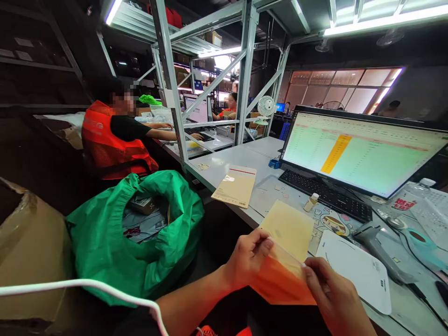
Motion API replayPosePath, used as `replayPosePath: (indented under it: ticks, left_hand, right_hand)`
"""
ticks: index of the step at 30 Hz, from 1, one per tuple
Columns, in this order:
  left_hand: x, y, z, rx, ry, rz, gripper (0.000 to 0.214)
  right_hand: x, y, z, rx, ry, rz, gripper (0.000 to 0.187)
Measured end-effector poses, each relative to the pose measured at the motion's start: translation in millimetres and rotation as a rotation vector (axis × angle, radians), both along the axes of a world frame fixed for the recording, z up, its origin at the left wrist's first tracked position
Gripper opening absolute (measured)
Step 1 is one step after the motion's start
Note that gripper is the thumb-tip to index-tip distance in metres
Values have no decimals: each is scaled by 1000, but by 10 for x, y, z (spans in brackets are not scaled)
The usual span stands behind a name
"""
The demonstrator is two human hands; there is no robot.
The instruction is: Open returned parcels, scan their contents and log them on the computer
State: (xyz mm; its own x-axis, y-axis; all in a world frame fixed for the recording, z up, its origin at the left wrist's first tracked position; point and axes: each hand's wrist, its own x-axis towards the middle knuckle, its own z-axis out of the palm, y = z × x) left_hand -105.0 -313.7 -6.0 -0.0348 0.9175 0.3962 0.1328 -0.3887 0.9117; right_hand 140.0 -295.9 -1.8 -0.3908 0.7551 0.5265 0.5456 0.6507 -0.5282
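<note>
A clear plastic bag (pixel 284 281) is stretched between my two hands near the desk's front edge, and orange shows through it. My left hand (pixel 249 252) pinches its left upper edge between thumb and fingers. At the right edge, my right hand (pixel 331 285) grips the same bag with bent fingers. A pale yellow flat sheet (pixel 290 227) extends above the bag's edge; whether it is partly inside or just behind cannot be made out. Farther left on the desk lies a beige printed packet (pixel 234 187) with a red line near its top.
A green sack (pixel 101 242) with packed goods stands left, beside a cardboard box (pixel 31 261). A white cable (pixel 87 283) crosses low. The desk carries a small bottle (pixel 311 202), keyboard (pixel 322 193), monitor (pixel 360 151), scanner (pixel 380 254) and white pad (pixel 353 270). A co-worker (pixel 112 135) sits left.
</note>
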Motion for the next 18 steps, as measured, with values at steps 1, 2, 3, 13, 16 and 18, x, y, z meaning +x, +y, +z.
replayPosePath:
  ticks: [1, 2, 3, 13, 16, 18]
  left_hand:
    - [-7, 13, 0, -35, 7, -45, 38]
    - [-14, 27, 1, -72, 12, -87, 40]
    - [-23, 43, 4, -107, 16, -125, 41]
    - [-81, 138, -7, -85, 27, -34, 36]
    - [-120, 201, -9, -74, 79, -112, 33]
    - [-151, 227, 51, 5, 167, -156, 28]
  right_hand:
    - [19, 15, -10, -2, 2, 10, 22]
    - [34, 28, -14, -6, 4, 21, 21]
    - [45, 38, -9, -13, 4, 32, 21]
    - [69, 17, 317, -154, -56, 133, 17]
    - [81, 32, 318, -119, -60, 84, 14]
    - [86, 22, 314, -57, -72, 66, 13]
